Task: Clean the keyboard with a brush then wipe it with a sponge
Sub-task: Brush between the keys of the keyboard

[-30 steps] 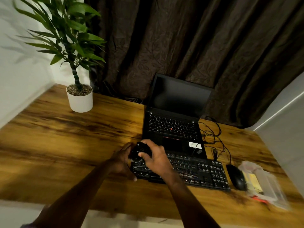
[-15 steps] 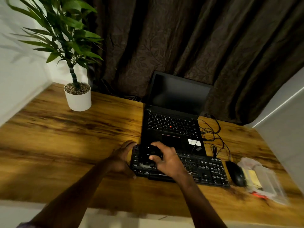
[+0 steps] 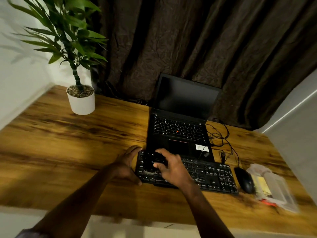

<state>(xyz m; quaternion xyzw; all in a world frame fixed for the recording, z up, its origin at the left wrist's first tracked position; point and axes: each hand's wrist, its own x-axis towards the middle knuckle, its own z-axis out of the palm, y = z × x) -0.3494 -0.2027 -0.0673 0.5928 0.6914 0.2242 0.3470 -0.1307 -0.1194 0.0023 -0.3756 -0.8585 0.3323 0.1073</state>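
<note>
**Brush on the keyboard's left keys**

Head view: the black keyboard point(image 3: 211, 174) lies on the wooden desk point(image 3: 68, 143), right in front of an open laptop point(image 3: 180, 131). The right hand point(image 3: 173, 169) curls around a black brush point(image 3: 151, 162), whose pale bristles sit on the left-hand keys. The left hand point(image 3: 127, 165) clasps the keyboard's left end between thumb and fingers. A black mouse point(image 3: 245, 181) lies just beside the keyboard's right end, with a clear plastic pack point(image 3: 274, 191) (something yellow inside) beyond it.
</note>
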